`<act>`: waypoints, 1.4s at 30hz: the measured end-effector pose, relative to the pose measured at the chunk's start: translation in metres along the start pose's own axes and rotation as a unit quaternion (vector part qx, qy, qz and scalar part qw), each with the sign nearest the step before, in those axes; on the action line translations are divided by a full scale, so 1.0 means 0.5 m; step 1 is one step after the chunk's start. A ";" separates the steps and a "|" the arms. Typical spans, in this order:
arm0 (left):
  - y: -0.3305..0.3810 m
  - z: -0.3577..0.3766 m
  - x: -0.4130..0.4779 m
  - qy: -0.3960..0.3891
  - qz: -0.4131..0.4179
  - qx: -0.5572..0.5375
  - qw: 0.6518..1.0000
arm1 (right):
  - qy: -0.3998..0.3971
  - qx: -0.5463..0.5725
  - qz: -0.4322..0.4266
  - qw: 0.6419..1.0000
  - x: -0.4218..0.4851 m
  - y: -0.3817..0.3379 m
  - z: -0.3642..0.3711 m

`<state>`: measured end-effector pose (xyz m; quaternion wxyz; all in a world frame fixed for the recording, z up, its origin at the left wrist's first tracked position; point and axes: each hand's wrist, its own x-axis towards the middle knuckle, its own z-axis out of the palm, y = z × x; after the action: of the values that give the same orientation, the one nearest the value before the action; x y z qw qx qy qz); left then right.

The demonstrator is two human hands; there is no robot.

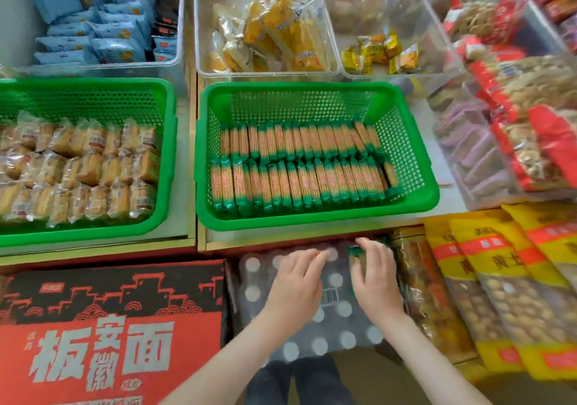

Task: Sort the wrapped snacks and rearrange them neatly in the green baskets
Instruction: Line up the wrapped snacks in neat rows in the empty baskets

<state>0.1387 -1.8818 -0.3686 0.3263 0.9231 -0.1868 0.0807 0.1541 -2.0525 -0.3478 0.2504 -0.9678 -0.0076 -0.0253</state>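
A green basket (315, 217) in the middle holds two tidy rows of green-ended biscuit packs (299, 161) standing on edge. To its left, a second green basket (93, 232) is filled with clear-wrapped cakes (78, 167). Below the middle basket lies a shrink-wrapped pack of bottles (315, 336) with white caps. My right hand (374, 276) curls around a green-ended biscuit pack (356, 253) on top of it. My left hand (299, 276) rests flat on the bottle pack, fingers extended.
Clear bins at the back hold blue packets (93, 29), yellow snacks (281, 33) and small yellow candies (384, 53). Red-and-clear bags (530, 117) pile at the right; yellow bags (499, 279) lean at lower right. A red-and-black carton (109, 326) sits at lower left.
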 end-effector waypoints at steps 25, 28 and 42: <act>-0.045 0.026 0.020 0.034 0.040 0.157 0.986 | -0.248 0.088 0.200 0.944 0.010 0.057 0.038; -0.101 -0.093 0.048 0.167 -0.016 0.212 0.963 | -0.309 0.234 0.092 0.917 0.037 -0.050 -0.042; -0.212 -0.205 0.089 0.108 -0.231 0.097 0.962 | -0.376 0.073 0.091 0.919 0.345 -0.282 0.103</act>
<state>0.2190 -1.7542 -0.3379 0.2633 0.9541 0.0771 0.1204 0.3246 -1.9036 -0.3153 0.3000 -0.8817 -0.0153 0.3638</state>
